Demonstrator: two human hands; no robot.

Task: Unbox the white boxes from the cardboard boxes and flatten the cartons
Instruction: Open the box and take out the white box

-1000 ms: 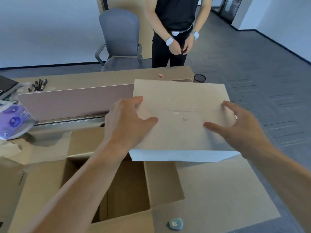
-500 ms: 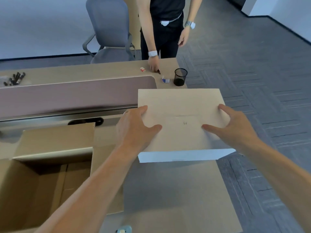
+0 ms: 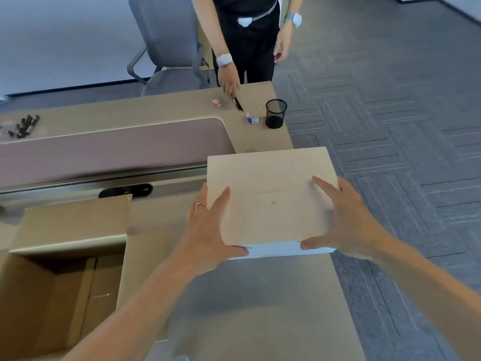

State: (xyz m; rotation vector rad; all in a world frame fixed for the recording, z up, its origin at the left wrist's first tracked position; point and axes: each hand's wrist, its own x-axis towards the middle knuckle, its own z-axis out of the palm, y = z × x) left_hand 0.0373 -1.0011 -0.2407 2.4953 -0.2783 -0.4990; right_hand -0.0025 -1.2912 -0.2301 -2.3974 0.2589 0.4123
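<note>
Tan desk (image 3: 260, 308), grey carpet beyond. Between both hands was box (image 3: 270, 194): left hand (image 3: 208, 230) gripped near-left corner, fingers on top, thumb on white front; right hand (image 3: 346, 225) gripped near-right corner likewise. Open carton (image 3: 65, 256) sat left of left hand.

The box (image 3: 270, 201) lies over the right end of the desk (image 3: 247, 295), the open carton (image 3: 73, 222) left of it, the pen cup (image 3: 276, 113) behind.

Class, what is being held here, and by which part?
The flat tan-topped white box: left hand and right hand grip its near corners.
</note>
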